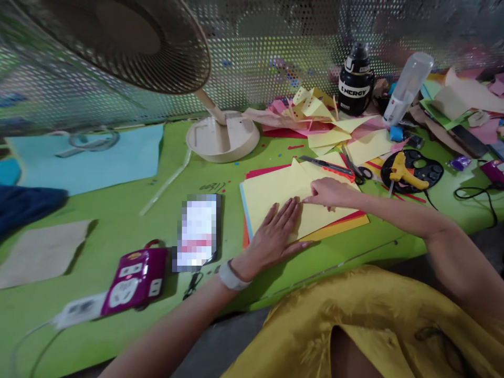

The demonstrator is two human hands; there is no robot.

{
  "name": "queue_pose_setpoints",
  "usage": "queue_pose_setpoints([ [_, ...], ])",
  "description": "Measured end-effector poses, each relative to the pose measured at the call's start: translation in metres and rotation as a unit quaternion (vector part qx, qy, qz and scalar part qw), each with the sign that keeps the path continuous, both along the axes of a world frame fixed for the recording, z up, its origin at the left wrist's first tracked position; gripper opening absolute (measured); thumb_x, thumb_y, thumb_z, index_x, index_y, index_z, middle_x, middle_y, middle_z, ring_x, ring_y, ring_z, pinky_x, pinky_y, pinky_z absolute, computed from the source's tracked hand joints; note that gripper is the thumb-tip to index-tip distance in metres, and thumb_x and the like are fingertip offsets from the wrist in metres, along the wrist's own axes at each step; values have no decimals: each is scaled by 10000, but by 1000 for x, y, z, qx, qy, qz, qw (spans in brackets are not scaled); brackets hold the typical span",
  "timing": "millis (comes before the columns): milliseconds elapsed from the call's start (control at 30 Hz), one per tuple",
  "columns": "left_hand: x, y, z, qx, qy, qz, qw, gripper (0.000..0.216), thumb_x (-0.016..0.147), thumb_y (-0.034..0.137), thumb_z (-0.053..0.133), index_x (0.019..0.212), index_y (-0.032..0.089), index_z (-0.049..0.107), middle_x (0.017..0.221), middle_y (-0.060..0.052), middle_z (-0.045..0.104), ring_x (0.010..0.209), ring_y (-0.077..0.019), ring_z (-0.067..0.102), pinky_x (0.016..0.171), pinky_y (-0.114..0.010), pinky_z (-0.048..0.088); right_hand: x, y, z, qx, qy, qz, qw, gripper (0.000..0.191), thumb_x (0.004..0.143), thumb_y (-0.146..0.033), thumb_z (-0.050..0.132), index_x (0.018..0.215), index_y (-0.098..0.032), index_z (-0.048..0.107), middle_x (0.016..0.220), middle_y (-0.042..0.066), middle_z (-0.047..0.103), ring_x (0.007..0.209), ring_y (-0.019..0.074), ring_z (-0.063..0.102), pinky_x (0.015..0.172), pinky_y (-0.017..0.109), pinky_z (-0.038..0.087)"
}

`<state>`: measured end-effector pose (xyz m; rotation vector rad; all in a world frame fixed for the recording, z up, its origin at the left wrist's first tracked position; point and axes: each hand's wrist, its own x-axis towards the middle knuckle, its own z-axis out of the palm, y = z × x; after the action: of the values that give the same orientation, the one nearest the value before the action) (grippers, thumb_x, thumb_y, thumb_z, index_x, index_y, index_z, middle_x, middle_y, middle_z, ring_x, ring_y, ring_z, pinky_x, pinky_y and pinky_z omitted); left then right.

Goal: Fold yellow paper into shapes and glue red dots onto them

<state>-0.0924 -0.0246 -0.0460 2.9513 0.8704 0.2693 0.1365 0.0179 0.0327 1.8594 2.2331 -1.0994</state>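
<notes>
A pale yellow sheet of paper point(268, 191) lies on top of a stack of coloured sheets, with a corner or folded flap rising to a point at its far side. My left hand point(277, 228) rests flat on the near left part of the sheet, fingers stretched out. Against the same sheet, just right of those fingertips, my right hand point(328, 193) presses one fingertip while its other fingers are curled in. Beyond the right hand lie an orange utility knife point(334, 169) and black-handled scissors point(357, 168).
A phone point(199, 228) and a purple power strip point(137, 275) lie left of the stack. The fan base point(222, 137) stands behind. Paper scraps point(315, 113), a black bottle point(355, 84), a clear bottle point(409, 86) and a yellow glue gun point(407, 173) occupy the back and right.
</notes>
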Motion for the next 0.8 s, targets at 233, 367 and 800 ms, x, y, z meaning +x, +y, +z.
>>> queue_pose_setpoints([
  [233,-4,0,1,-9,-7,-7,1000,1002,948,738,353,1632,97,-3,1656,-228,253,1553,-324,226,1263,-509,157,21,5,-13,-29,61,-68,995,264,944,-382,650,833,-145,618,663,65,724,486,142,684,458,218,505],
  [367,-3,0,-1,7,-5,-6,1000,993,953,738,328,1632,107,-28,1659,-219,256,1551,-319,239,1264,-501,148,27,2,-18,-16,70,-92,993,210,983,-292,552,838,-148,599,629,41,701,445,120,655,471,212,496],
  [800,-5,17,7,-17,1,-9,1000,923,969,723,280,1642,152,9,1670,-176,244,1550,-305,250,1271,-501,160,92,-7,-4,306,-108,-93,941,277,972,-376,587,1124,-155,652,1135,137,713,1076,279,646,876,376,486],
])
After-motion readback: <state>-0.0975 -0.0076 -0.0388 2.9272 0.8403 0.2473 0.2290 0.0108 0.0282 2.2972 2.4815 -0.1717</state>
